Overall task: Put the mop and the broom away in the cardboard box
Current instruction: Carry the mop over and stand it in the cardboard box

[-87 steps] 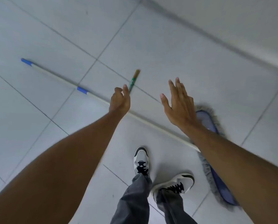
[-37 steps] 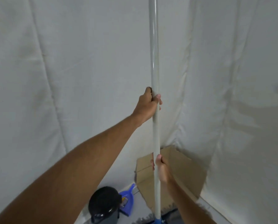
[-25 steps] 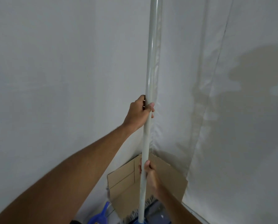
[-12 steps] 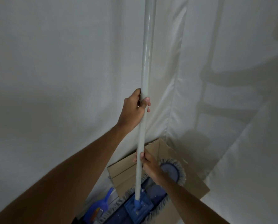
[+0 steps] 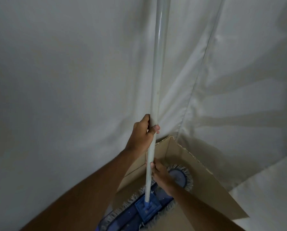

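I hold the mop upright by its long white handle [image 5: 157, 67]. My left hand [image 5: 142, 133] grips the handle at mid height; my right hand [image 5: 161, 174] grips it lower down. The flat blue mop head [image 5: 147, 209] with its grey fringe sits inside the open cardboard box [image 5: 206, 185], slanting from the far corner toward the near left. The box stands in a corner of white fabric walls. The broom is out of view.
White fabric sheets [image 5: 64, 80] hang close on the left and right and meet in a seam behind the box. The box's near right flap [image 5: 229, 207] juts out toward me. The floor is hidden.
The mop head has sunk lower into the box and both hands have come down with the handle. The dustpan and bin at the box's left have dropped out of view.
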Motion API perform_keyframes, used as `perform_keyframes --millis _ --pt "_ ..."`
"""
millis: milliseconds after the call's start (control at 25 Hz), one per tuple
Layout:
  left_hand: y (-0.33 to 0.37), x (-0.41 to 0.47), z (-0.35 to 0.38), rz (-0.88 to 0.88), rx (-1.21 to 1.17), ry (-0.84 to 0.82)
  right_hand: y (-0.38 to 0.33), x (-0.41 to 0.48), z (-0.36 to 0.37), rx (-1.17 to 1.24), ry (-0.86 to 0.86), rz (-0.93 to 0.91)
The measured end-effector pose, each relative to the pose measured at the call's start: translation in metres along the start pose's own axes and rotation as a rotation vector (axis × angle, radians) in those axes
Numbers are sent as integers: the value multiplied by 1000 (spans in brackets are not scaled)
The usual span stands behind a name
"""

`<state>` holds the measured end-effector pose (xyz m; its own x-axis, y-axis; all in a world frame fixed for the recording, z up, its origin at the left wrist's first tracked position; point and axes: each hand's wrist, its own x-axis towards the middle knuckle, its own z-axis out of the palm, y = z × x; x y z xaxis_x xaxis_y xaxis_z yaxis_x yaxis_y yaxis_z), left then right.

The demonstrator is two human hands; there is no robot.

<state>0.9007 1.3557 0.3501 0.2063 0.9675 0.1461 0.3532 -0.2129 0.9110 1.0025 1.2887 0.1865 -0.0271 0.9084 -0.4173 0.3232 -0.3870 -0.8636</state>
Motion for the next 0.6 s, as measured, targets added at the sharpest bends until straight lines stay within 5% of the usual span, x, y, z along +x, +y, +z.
perform_keyframes --millis 360,600 --pt "-163 24 88 -98 63 -21 122 121 9 -126 10 124" --pt "-191 30 103 -196 41 6 149 139 24 -90 46 184"
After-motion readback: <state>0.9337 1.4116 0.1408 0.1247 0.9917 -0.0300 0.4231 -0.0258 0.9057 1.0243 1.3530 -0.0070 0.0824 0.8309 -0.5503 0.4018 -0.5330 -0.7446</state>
